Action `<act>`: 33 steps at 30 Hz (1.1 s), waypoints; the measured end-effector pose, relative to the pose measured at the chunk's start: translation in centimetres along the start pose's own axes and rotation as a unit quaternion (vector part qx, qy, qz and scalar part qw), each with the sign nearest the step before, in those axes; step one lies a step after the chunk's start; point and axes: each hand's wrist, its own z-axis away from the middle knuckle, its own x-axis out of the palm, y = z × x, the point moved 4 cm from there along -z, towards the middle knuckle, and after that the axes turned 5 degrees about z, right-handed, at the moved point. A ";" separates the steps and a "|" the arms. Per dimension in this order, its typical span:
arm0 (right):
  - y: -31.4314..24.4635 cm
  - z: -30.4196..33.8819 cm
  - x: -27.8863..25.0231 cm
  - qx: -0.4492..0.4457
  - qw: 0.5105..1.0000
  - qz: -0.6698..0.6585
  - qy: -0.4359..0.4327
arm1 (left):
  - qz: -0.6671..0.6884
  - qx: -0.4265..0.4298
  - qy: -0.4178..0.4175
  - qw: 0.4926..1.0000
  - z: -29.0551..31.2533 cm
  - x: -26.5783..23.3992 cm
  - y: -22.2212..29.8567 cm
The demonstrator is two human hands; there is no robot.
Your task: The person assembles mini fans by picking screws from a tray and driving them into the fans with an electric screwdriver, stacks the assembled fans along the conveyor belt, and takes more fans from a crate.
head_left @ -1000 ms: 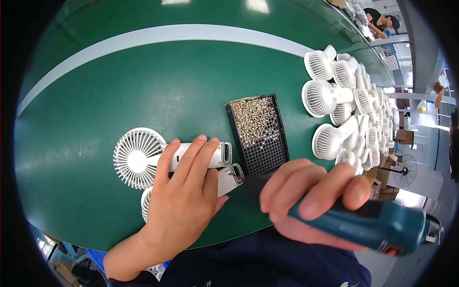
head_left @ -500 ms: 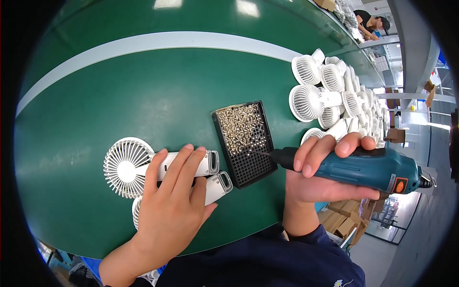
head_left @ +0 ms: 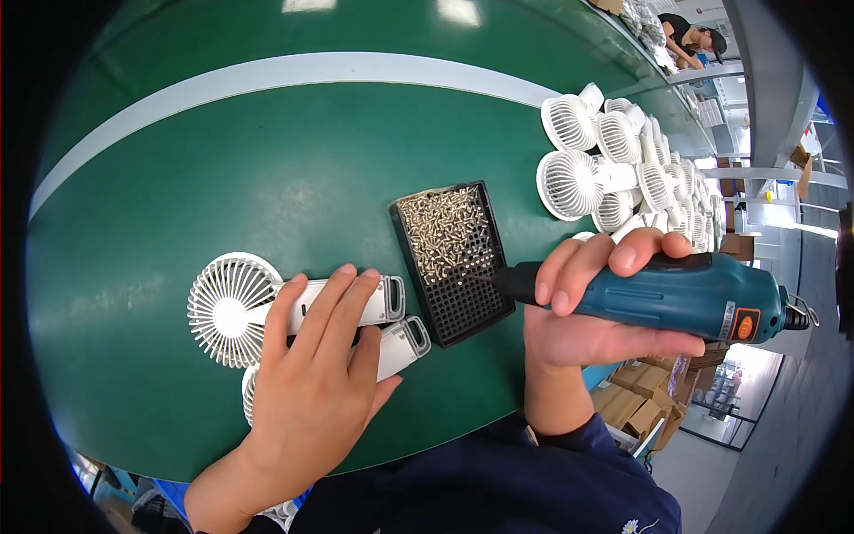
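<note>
Two white handheld fans lie side by side on the green table. My left hand (head_left: 316, 374) rests over their handles, fingers stretched across the upper fan (head_left: 229, 318). Most of the lower fan (head_left: 402, 349) is hidden under that hand; its handle end and an edge of its grille show. My right hand (head_left: 592, 307) is wrapped round a teal electric screwdriver (head_left: 685, 301) held level. Its thin bit points left over a black screw tray (head_left: 471, 311). Small silvery screws (head_left: 440, 233) heap at the tray's far end, and several stand in its holes. Whether the bit touches a screw, I cannot tell.
Many white fans (head_left: 569, 185) are piled on the right part of the green table (head_left: 160, 187). A pale strip (head_left: 356, 67) curves across the far side. Cardboard boxes (head_left: 636, 396) stand below to the right. Another person (head_left: 685, 40) works at the far right.
The screwdriver's tip has shifted slightly left and up over the tray, and its rear end has dropped lower. My left hand stays over the fans. The whole view has shifted slightly.
</note>
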 end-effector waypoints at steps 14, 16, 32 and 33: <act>-0.6 0.0 0.3 -0.008 1.000 -0.017 0.001 | 0.007 0.006 0.005 1.000 0.1 -0.2 0.1; -1.9 -0.4 0.7 -0.011 0.998 -0.042 -0.036 | 0.008 0.006 0.009 1.000 0.4 -0.3 0.1; -3.5 3.6 6.8 0.047 0.997 0.016 -0.057 | 0.015 0.008 0.007 1.000 0.3 -0.1 -0.1; -3.4 3.7 7.0 0.046 0.997 0.017 -0.057 | 0.021 0.004 0.007 1.000 0.4 -0.1 -0.1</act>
